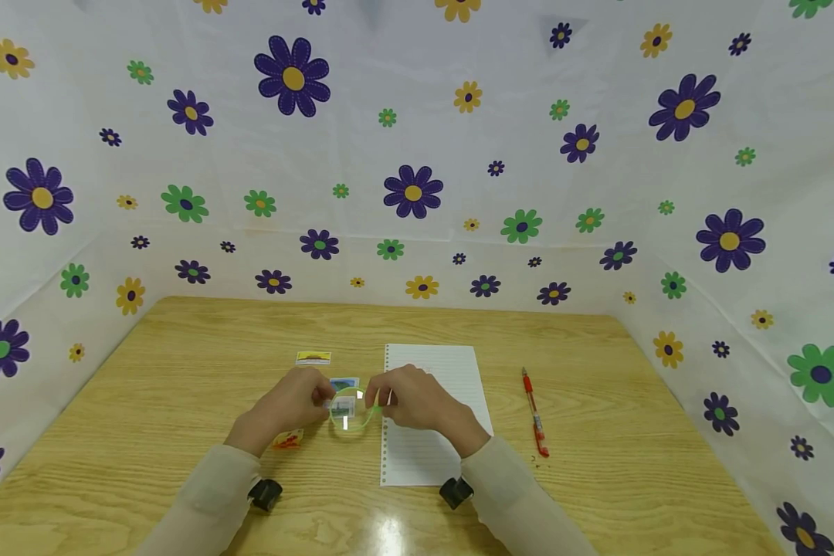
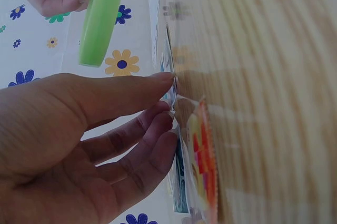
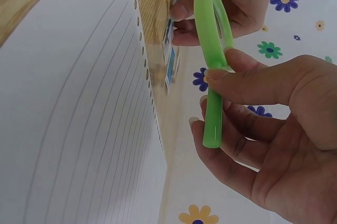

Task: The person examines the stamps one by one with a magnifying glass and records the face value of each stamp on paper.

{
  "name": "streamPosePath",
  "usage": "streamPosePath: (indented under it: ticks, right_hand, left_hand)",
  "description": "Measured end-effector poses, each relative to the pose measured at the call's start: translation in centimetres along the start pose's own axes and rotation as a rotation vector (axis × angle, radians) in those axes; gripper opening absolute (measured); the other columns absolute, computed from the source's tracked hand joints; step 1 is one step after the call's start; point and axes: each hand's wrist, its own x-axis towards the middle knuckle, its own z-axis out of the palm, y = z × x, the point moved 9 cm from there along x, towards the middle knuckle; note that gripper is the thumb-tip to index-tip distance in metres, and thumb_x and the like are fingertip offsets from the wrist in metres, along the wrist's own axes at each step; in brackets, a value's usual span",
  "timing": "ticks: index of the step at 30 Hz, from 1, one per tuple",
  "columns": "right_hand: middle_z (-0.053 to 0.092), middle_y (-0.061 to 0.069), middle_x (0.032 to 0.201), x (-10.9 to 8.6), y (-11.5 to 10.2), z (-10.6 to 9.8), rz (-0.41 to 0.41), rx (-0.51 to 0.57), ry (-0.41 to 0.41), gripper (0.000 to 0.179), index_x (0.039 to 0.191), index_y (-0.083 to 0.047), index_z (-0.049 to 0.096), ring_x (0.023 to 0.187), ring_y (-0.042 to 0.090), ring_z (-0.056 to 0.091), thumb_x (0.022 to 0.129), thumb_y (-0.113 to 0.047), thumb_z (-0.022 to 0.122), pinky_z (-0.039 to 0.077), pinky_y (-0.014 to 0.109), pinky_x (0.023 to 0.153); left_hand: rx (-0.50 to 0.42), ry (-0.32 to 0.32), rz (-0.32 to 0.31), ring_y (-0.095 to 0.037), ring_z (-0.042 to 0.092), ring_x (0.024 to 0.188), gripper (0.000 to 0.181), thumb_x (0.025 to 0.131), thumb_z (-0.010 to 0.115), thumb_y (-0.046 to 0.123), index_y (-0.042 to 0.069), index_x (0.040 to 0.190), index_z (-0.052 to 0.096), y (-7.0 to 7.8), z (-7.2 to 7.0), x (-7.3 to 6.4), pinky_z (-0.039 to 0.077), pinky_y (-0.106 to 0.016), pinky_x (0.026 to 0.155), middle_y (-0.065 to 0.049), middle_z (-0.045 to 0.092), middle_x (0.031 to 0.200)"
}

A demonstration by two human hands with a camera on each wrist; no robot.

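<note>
My right hand [image 1: 417, 398] grips a magnifying glass [image 3: 212, 116] by its green handle, thumb on one side and fingers on the other. Its round lens, rimmed in light green, is held over a small greyish postage stamp [image 1: 343, 407], which shows through the glass. At that stamp's left edge, my left hand [image 1: 295, 401] pinches it between thumb and fingertips, just above the table. A blue-green stamp [image 1: 344, 383] lies right behind it. Beside the left hand lies an orange-red stamp [image 2: 204, 155] with a toothed edge. Farther back is a yellow stamp [image 1: 313, 358].
A lined sheet of paper [image 1: 434, 455] with punched holes lies under the right hand and forearm. To its right is a red pen [image 1: 532, 405], with dark crumbs near its lower end. Flower-patterned white cloth [image 1: 361, 154] encloses the wooden table [image 1: 201, 347] at the back and sides.
</note>
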Motion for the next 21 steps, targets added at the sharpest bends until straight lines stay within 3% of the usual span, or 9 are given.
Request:
streamPosePath:
  ticks: [4,21]
  right_hand:
    - [0.077,0.009,0.09,0.0,0.03,0.05,-0.001,0.0,-0.003,0.019,0.097,-0.012,0.076,0.07,0.013,0.066,0.088,0.005,0.074,0.047,0.019,0.057]
    - [0.077,0.006,0.092,-0.23,0.64,-0.25,0.005,-0.001,-0.015,0.019,0.099,-0.012,0.076,0.078,0.013,0.068,0.089,0.003,0.074,0.052,0.02,0.065]
  left_hand:
    - [-0.002,0.002,-0.015,-0.018,0.061,0.081,0.018,0.082,0.076,-0.007,0.002,0.097,0.08,-0.12,0.0,-0.04,0.057,-0.036,0.073,-0.01,0.074,0.094]
    - [-0.009,0.007,-0.051,-0.017,0.065,0.085,0.019,0.083,0.08,-0.004,0.0,0.102,0.079,-0.53,0.16,0.03,0.06,-0.039,0.079,-0.009,0.074,0.098]
